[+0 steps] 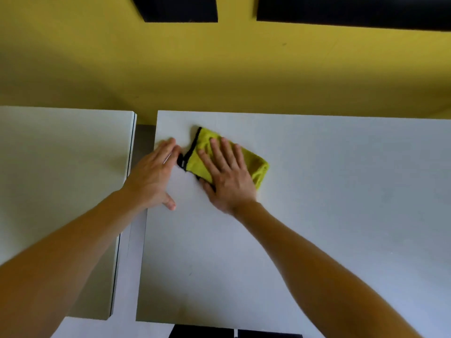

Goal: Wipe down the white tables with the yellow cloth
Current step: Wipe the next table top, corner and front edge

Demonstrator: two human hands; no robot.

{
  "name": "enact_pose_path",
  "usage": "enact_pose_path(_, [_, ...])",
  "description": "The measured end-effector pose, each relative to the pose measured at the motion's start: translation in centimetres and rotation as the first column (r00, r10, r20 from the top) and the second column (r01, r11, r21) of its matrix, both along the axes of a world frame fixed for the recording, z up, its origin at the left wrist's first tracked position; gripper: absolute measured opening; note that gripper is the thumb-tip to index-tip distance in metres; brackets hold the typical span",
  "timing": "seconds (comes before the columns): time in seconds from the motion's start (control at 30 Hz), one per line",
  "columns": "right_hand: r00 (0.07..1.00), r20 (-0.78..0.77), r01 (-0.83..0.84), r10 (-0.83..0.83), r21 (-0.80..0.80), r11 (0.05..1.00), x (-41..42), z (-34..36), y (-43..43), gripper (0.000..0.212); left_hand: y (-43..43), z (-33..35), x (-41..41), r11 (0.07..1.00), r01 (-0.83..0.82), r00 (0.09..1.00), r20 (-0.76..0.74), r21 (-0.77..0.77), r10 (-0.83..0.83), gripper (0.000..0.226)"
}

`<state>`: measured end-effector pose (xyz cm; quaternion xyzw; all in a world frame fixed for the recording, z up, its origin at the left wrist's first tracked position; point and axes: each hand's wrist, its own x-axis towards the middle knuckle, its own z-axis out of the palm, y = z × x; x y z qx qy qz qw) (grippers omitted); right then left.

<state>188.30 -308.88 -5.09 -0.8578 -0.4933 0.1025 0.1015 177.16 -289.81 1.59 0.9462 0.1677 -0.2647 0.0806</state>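
Observation:
A yellow cloth with a black hem lies bunched near the far left corner of the right white table. My right hand presses flat on the cloth with straight, spread fingers. My left hand rests flat on the same table at its left edge, fingertips close to the cloth's black hem. A second white table stands to the left across a narrow gap.
A yellow wall rises right behind both tables, with dark panels at the top. The gap between the tables runs under my left wrist. A lower white surface and a dark shape show at the near edge.

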Motion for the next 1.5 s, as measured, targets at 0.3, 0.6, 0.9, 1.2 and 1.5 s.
enact_pose_path(0.3, [0.966,0.014,0.256,-0.259,0.105,0.961,11.2,-1.8,-8.8,0.071,0.2,-0.5,-0.5,1.0,0.0,1.0,0.022,-0.007,0.0,0.174])
enact_pose_path(0.6, [0.959,0.019,0.28,-0.282,0.063,0.958,5.7,-1.2,2.1,0.074,-0.3,-0.1,0.2,1.0,0.022,1.0,-0.02,0.003,-0.022,0.172])
enact_pose_path(0.9, [0.984,0.016,0.173,-0.176,0.095,0.98,11.5,-1.2,-4.7,0.07,0.3,0.2,0.2,0.995,0.092,0.994,-0.063,0.049,-0.089,0.175])
enact_pose_path(1.2, [0.808,0.09,0.581,-0.582,0.036,0.813,10.5,-0.9,-5.5,0.072,-3.3,1.6,0.9,0.992,0.099,0.994,-0.046,-0.082,-0.103,0.143])
enact_pose_path(1.5, [0.953,0.042,0.296,-0.301,0.086,0.951,12.3,-1.2,-8.4,0.065,-6.2,0.2,1.5,0.997,0.045,0.998,-0.038,0.067,-0.043,0.141])
